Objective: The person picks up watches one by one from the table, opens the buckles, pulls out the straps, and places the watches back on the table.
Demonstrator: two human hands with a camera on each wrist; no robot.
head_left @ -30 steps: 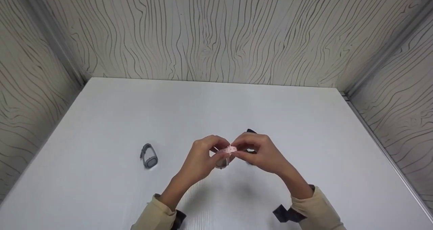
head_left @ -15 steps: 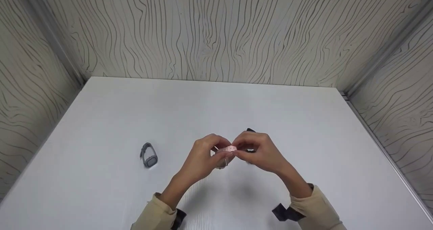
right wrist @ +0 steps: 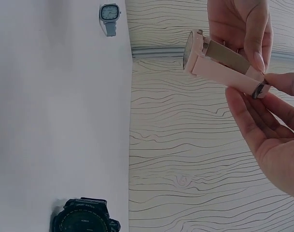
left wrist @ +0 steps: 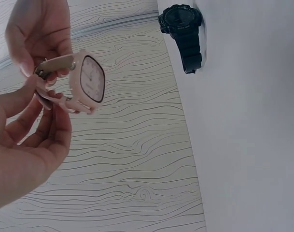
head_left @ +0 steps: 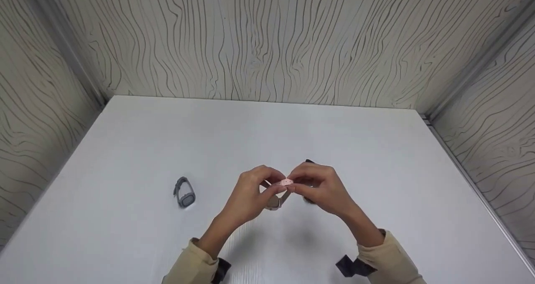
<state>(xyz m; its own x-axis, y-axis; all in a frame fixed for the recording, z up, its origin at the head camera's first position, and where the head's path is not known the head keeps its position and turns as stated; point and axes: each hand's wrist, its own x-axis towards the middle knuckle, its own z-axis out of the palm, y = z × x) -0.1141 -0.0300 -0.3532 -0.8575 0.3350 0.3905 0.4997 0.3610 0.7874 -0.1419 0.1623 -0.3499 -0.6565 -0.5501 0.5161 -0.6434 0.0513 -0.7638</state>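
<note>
Your left hand [head_left: 250, 192] and right hand [head_left: 324, 192] meet in the air above the counter [head_left: 209, 138], fingers bent, both pinching the band [right wrist: 219, 72] of the pink watch [left wrist: 89, 79] near its dark buckle [right wrist: 258, 90]. Take that pinch as the clock's centre in the head view. The watch's case [head_left: 273, 202] hangs at seven o'clock, the band looping round. At nine o'clock, well apart from your hands, the grey watch [head_left: 187, 199] lies on the counter, dial end nearest you. At three o'clock the black watch [left wrist: 185, 34] lies mostly hidden behind your right hand. The wood-grain wall [head_left: 250, 37] stands at twelve o'clock.
</note>
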